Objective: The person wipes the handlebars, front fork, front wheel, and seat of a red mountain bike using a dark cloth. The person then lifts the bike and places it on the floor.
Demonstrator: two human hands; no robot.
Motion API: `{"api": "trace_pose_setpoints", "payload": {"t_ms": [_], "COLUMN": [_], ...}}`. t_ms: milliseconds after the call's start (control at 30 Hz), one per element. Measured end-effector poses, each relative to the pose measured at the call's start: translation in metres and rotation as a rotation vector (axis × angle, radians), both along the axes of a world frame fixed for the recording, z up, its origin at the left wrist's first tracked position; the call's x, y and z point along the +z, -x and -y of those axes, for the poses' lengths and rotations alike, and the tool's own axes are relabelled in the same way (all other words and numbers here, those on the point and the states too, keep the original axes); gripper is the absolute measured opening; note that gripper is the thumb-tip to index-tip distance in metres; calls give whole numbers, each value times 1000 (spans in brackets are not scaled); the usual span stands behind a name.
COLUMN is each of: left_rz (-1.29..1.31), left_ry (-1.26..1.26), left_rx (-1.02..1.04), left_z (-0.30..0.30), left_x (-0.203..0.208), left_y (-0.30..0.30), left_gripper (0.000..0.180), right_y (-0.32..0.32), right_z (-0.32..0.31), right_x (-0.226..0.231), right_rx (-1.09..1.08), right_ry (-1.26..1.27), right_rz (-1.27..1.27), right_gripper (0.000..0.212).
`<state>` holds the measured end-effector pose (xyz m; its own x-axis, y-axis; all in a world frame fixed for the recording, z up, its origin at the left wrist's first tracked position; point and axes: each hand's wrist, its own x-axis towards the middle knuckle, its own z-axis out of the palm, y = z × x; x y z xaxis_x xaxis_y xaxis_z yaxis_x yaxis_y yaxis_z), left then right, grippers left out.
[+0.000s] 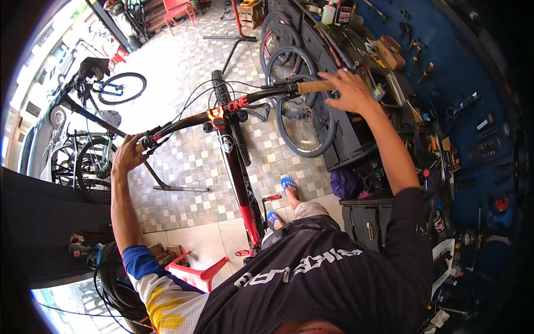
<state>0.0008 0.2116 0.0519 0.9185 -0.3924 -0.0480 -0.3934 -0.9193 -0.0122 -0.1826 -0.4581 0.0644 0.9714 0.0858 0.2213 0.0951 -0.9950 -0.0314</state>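
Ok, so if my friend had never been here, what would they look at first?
Probably the big red-and-black bicycle right in the middle, with the left hand around its left grip and the right hand open, fingers spread, at the tan right grip. Next might come the bright blue sandals on the floor below, then the dark blue wall of tools on the right.

Ahead of my L hand point(128, 156), v. bright daylight washes out the floor, w/ a red chair point(177, 8) farther off. Btwn it & my R hand point(351, 93): tan/grey checkered floor tiles point(186, 161). By my R hand, dk cabinets point(349, 143); right of them, blue wall point(456, 55) hung w/ tools. Nearer me than L hand, dk panel point(50, 222) + red plastic stool point(194, 275).
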Motion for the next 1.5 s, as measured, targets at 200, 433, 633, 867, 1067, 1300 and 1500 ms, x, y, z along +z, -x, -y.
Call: {"api": "trace_pose_setpoints", "payload": {"t_ms": [200,433,633,867,1067,1300,1500], "left_rz": [-62,-90,-89,14,-4,15,37], "left_ry": [58,138,35,34,-16,21,9], "left_rx": [49,25,106,183,184,188,162], "left_z": [16,-17,9,15,15,13,19], "left_x": [5,2,11,8,12,9,14], "left_y": [5,-7,-13,-7,-5,-7,-19], "left_gripper": [70,57,51,32,30,30,33], "right_y": [-77,-82,-79,-78,-77,-77,-70], "right_z": [-18,-27,-28,-33,-39,-39,-45], "right_x": [-13,-20,-17,-20,-20,-18,-15], "right_rx": [-21,-98,-69,-157,-155,-157,-188], "right_ry": [-7,-19,-71,-56,-36,-56,-63], "right_rz": [-438,-454,-460,-377,-431,-351,-413], "right_gripper": [81,55,52,44,36,35,39]}}
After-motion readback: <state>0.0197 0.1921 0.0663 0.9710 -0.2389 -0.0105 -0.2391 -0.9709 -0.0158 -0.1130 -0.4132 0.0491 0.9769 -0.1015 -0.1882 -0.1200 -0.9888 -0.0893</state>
